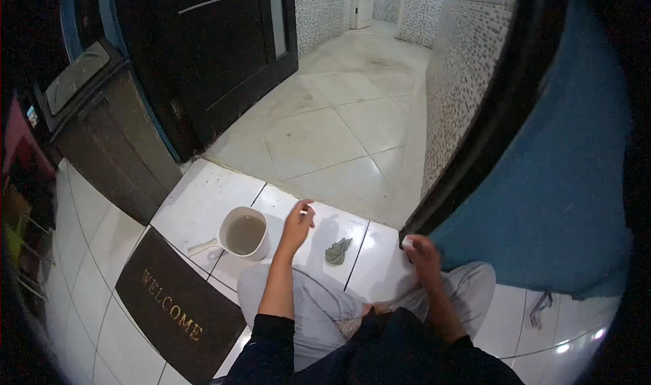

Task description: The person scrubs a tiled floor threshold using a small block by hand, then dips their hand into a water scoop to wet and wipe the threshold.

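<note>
At four o'clock in view, my right hand [424,251] pinches a small white piece [407,242], probably light and best held by its sides; whether my half-curled left hand [297,224] holds anything, I cannot tell.

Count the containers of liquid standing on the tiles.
1: the white handled container, on the white tiles between the WELCOME mat and the left hand. Others could be hidden behind the person's body or in the dark edges.
</note>
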Available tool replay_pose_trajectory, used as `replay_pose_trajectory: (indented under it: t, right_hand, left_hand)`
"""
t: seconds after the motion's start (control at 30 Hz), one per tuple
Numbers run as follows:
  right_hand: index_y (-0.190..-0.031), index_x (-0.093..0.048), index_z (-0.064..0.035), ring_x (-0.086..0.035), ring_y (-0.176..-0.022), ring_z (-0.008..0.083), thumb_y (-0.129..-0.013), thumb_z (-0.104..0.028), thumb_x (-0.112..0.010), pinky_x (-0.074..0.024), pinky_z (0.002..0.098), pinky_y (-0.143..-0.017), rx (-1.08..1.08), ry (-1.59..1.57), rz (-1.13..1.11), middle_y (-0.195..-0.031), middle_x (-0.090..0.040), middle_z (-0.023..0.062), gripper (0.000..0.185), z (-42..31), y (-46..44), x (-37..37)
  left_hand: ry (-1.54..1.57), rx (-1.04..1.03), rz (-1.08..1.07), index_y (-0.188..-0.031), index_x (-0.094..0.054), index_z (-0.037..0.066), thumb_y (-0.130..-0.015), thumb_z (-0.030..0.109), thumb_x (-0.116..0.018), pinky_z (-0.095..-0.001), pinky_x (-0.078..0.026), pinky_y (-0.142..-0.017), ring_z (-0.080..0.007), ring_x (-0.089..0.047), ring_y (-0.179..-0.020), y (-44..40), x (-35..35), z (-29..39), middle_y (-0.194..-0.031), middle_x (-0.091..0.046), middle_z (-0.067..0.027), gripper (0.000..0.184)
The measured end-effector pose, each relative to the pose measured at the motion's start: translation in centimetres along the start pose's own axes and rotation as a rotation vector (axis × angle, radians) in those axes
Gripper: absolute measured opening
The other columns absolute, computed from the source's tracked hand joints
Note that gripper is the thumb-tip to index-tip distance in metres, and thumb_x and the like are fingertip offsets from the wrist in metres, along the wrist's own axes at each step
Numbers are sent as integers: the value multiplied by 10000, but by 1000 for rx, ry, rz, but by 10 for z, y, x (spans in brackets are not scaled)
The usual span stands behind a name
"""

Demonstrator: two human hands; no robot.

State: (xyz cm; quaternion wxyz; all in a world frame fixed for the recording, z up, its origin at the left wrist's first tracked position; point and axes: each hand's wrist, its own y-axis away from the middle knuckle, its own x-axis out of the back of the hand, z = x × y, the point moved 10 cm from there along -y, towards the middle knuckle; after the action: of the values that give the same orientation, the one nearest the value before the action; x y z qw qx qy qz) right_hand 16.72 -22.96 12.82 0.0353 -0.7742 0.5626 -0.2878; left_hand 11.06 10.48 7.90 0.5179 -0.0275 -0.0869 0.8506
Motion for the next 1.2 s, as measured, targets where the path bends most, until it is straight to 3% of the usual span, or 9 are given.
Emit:
replay_pose_trajectory:
  t: [0.13, 0.2, 0.27, 0.33, 0.47, 0.53, 0.6, 0.67, 1.2]
  right_hand:
    - [-1040, -599, -52, -520, -799, 107, -816, -61, -633, -446, 218, -674, -57, -154, 90, -938, -557, 51, 227, -1, 8, 40]
    - [-1046, -601, -48, -515, -801, 100, -819, -67, -635, -442, 217, -689, -76, -173, 138, -941, -557, 45, 231, -6, 12, 58]
    - [-1038, -605, -38, -535, -855, 114, -821, -86, -639, -443, 236, -754, -10, -209, 202, -974, -573, 48, 225, -32, 16, 81]
    - [-1034, -606, -37, -541, -876, 119, -821, -90, -637, -443, 245, -773, -22, -198, 215, -989, -579, 48, 221, -36, 13, 98]
    - [-1017, -612, -40, -546, -888, 124, -822, -93, -630, -443, 256, -776, 116, -112, 233, -1007, -587, 42, 203, -104, -4, 115]
    - [-1007, -613, -40, -546, -852, 128, -822, -96, -623, -440, 250, -757, 272, -67, 113, -995, -589, 37, 194, -158, -17, 109]
    - [-997, -620, -50, -554, -856, 135, -820, -116, -630, -444, 256, -748, 370, 74, 12, -983, -594, 47, 190, -211, -31, 99]
    - [-992, -624, -59, -557, -856, 138, -819, -158, -642, -446, 258, -735, 514, 171, -57, -973, -597, 55, 200, -255, -46, 86]
    - [-984, -632, -74, -601, -880, 175, -813, -319, -642, -475, 300, -694, 1046, 473, -522, -998, -631, 54, 299, -445, -76, -149]
  left_hand:
    - [83, -181, 296, -1182, -482, 51, -877, 118, -518, -208, -422, -583, -91, -512, -688, 53, 67, 67, -919, -512, -37, 315]
    - [-73, -271, 642, -1176, -486, 37, -889, 89, -503, -214, -421, -605, -86, -493, -759, 104, 125, 71, -933, -497, -33, 292]
    - [109, -252, 816, -1213, -441, 27, -898, 77, -478, -230, -425, -640, -108, -476, -766, 166, 166, 67, -930, -478, -31, 322]
    - [-110, -268, 962, -1239, -407, 23, -906, 72, -453, -233, -420, -644, -121, -462, -775, 234, 208, 47, -938, -456, -32, 339]
    - [-754, -255, 968, -1246, -386, -25, -896, 100, -440, -285, -416, -678, -175, -463, -788, 345, 202, 60, -932, -455, -101, 376]
    - [-892, -80, 810, -1252, -384, -30, -874, 132, -464, -363, -403, -785, -256, -478, -860, 385, 191, 35, -974, -472, -151, 419]
    - [-1273, -247, 639, -1262, -384, -13, -832, 151, -509, -445, -344, -883, -329, -456, -976, 418, 153, 22, -1053, -474, -182, 477]
    - [-1207, -15, 463, -1270, -379, -1, -793, 161, -548, -501, -277, -934, -369, -407, -1075, 438, 135, -7, -1126, -457, -196, 531]
    - [-1192, 71, 377, -1273, -378, 19, -723, 214, -657, -483, -270, -917, -323, -374, -1141, 433, 114, -23, -1225, -417, -163, 648]
